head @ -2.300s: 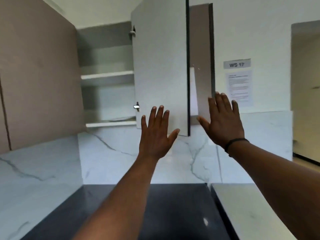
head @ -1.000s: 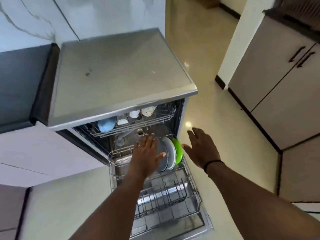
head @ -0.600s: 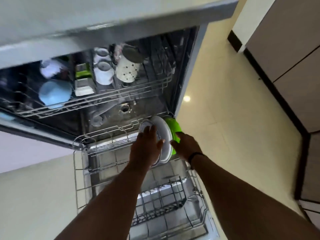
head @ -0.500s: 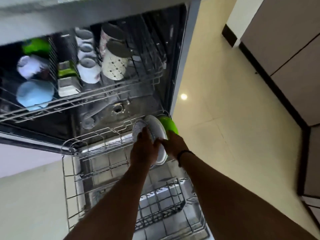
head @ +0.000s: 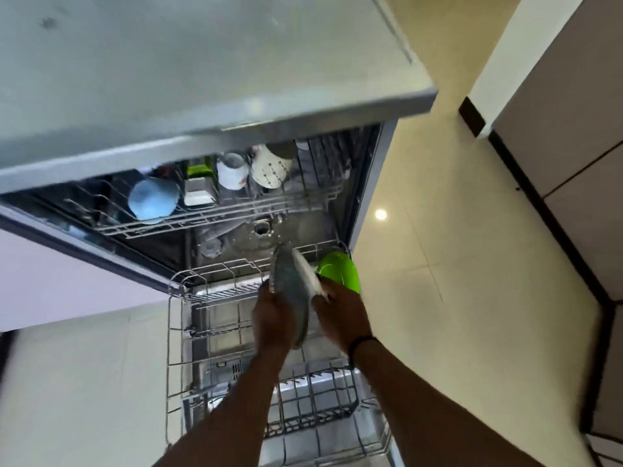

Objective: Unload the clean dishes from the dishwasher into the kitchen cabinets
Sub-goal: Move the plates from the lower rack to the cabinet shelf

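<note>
The dishwasher stands open with its lower wire rack (head: 209,332) pulled out. My left hand (head: 273,318) and my right hand (head: 340,315) hold a stack of grey-white plates (head: 293,291) on edge between them, above the back of the lower rack. My left hand grips the stack's left face and my right hand grips its right rim. A green plate (head: 340,271) stands in the rack just behind my right hand. The upper rack (head: 202,217) carries a blue bowl (head: 153,200), a white mug (head: 232,171), a dotted white cup (head: 269,168) and a small white and green container (head: 199,183).
The dishwasher's steel top (head: 168,62) overhangs the upper rack. Cream floor tiles (head: 455,264) run to the right, up to brown cabinets (head: 573,129) with a dark plinth. A pale cabinet front (head: 67,281) lies left of the rack.
My view swung from the open wall cabinet down to the dishwasher. Both hands closed on the plates and have lifted and tilted them away from the green plate.
</note>
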